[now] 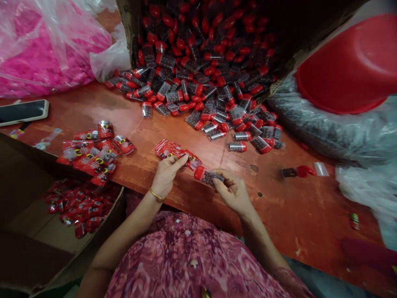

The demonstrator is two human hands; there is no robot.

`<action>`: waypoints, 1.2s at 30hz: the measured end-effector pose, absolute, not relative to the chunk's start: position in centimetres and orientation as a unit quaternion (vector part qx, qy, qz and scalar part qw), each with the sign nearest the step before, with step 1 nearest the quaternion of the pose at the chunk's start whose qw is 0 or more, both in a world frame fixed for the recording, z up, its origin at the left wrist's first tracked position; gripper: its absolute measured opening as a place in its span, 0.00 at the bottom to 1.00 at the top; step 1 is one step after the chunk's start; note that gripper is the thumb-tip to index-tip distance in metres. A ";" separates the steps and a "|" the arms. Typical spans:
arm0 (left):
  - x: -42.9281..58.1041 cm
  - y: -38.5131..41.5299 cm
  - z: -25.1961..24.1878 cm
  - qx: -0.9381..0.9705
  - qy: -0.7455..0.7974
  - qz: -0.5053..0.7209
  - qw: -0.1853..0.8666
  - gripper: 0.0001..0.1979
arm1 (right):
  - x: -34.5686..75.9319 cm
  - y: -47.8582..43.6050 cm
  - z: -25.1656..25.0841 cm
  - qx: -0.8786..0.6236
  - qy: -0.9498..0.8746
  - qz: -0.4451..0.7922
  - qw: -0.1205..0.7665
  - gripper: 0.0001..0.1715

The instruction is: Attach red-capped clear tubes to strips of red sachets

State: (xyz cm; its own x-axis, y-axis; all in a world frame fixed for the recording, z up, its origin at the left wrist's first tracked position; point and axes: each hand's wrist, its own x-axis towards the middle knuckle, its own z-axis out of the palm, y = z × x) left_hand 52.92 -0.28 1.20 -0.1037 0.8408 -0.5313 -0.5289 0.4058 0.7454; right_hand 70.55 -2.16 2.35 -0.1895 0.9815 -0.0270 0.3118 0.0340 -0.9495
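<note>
My left hand pinches a red printed plastic sleeve between thumb and fingers, at the table's front edge. A small stack of flat red sleeves lies just beyond these fingers. In my right hand is a small clear tube with a red cap; dark beads show inside it. The tube's cap points left, close to the sleeve's right end, and I cannot tell whether they touch. Left of my hands, several red-wrapped tubes lie in a loose pile.
Many red-capped tubes spill from a tipped cardboard box. An open carton at lower left holds wrapped tubes. A phone and a bag of pink pieces are left; a red tub rests on a bag right.
</note>
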 end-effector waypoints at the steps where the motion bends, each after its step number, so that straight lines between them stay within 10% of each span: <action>1: 52.9 -0.3 1.1 0.160 0.527 0.526 0.648 0.16 | 70.5 -2.1 2.2 -0.520 -0.615 0.463 0.370 0.09; 36: 55.9 -1.2 0.2 0.169 0.485 0.558 0.652 0.19 | 64.1 -2.5 -0.9 -0.493 -0.462 0.565 0.472 0.17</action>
